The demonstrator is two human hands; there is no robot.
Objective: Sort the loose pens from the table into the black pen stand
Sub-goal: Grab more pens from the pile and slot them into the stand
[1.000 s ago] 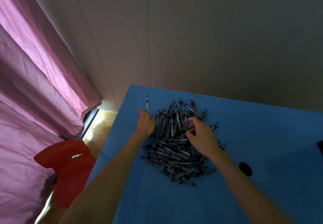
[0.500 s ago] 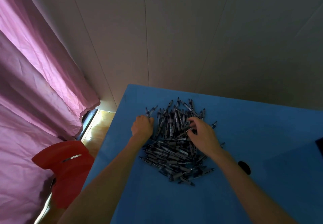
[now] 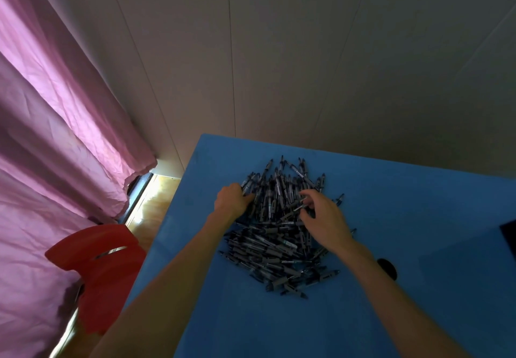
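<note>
A large heap of dark loose pens [image 3: 276,234] lies on the blue table [image 3: 418,218]. My left hand [image 3: 230,199] is at the heap's left edge, its fingers curled round a few pens there. My right hand [image 3: 324,213] sits on the heap's right side, its fingertips pinching a pen near the top. A black object [image 3: 509,230] shows only partly at the table's right edge; I cannot tell whether it is the pen stand.
A small black round thing [image 3: 388,268] lies on the table just right of my right forearm. A red chair [image 3: 97,271] stands left of the table, with a pink curtain [image 3: 55,134] behind it. A plain wall rises beyond the table's far edge.
My left hand has drawn in from the lone pen at the far left and closed on pens at the heap's edge. My right hand has stayed on the heap, fingers shifting slightly.
</note>
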